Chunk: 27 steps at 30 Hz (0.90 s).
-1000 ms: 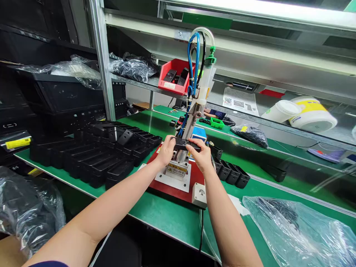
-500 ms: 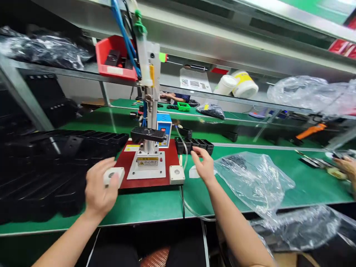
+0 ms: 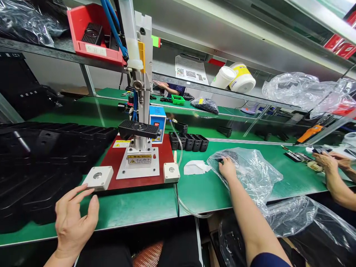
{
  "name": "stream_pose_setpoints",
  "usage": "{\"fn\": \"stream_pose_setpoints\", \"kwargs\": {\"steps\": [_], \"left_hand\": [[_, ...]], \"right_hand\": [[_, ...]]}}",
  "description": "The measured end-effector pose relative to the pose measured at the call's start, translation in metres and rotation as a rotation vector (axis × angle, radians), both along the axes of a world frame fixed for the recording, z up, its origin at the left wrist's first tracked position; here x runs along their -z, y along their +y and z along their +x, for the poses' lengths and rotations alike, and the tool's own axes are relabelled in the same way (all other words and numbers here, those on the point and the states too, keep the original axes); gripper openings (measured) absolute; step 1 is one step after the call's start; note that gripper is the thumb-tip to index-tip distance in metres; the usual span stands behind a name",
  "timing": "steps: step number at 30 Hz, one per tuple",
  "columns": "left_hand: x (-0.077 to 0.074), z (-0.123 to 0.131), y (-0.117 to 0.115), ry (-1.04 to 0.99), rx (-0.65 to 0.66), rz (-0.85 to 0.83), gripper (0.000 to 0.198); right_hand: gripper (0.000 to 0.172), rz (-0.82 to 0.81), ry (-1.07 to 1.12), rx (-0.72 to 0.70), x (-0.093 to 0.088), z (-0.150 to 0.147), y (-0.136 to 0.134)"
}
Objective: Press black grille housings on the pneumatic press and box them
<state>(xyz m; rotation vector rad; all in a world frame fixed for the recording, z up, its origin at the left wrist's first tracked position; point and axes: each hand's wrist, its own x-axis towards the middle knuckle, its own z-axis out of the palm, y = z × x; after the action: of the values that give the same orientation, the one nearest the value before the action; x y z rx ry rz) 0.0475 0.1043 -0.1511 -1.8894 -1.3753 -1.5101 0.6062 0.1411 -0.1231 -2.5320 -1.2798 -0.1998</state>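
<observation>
Two hands: the left hand (image 3: 74, 218) and the right hand (image 3: 227, 167) are seen well apart over the green surface (image 3: 200, 198), on either side of a benchtop pneumatic press (image 3: 144, 98).
Left hand fingers: held open and spread, touching nothing that can be seen; a white push-button box (image 3: 98, 178) is nearest, just beyond them, left of the press.
Right hand fingers: pressed against a clear plastic bag (image 3: 246, 172); whether they are closed on anything cannot be told through the film.
Bag position: right of the press, lying on the surface, with a dark item (image 3: 229, 155) faintly seen inside.
Handling: the film is judged thin, soft and slippery; the dark item is judged light and fairly stiff, best taken by its body, not by the loose film.
Press: a black ribbed part (image 3: 138, 129) sits on its head, above a red base plate (image 3: 165, 152).
Nearby: a row of black plastic housings (image 3: 189, 142) stands behind the bag, to the right of the press.
Other person: a co-worker's hands (image 3: 329, 162) are seen far right of the press.
</observation>
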Motion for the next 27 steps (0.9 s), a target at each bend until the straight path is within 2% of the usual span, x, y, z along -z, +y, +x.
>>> {"fn": "stream_pose_setpoints", "kwargs": {"steps": [3, 8, 15, 19, 23, 27], "left_hand": [[0.003, -0.002, -0.001, 0.017, -0.009, 0.002, 0.022], [0.001, 0.001, -0.001, 0.020, -0.005, 0.021, 0.018], [0.000, 0.002, -0.001, 0.000, -0.001, 0.018, 0.016], [-0.003, 0.004, -0.001, -0.002, -0.004, 0.034, 0.015], [-0.010, 0.007, -0.002, -0.015, -0.014, 0.031, 0.014], [-0.013, 0.009, -0.002, -0.039, -0.002, 0.018, 0.016]], "right_hand": [[0.039, -0.025, -0.051, 0.002, 0.005, 0.000, 0.009], [0.031, -0.015, -0.122, 0.005, 0.008, 0.004, 0.003], [0.035, 0.014, -0.215, 0.001, 0.002, 0.012, 0.005], [0.032, 0.037, -0.282, -0.050, -0.007, 0.005, 0.007], [0.033, 0.109, -0.355, -0.128, -0.019, -0.006, -0.004], [0.026, 0.135, -0.391, -0.264, -0.042, -0.027, -0.014]]}}
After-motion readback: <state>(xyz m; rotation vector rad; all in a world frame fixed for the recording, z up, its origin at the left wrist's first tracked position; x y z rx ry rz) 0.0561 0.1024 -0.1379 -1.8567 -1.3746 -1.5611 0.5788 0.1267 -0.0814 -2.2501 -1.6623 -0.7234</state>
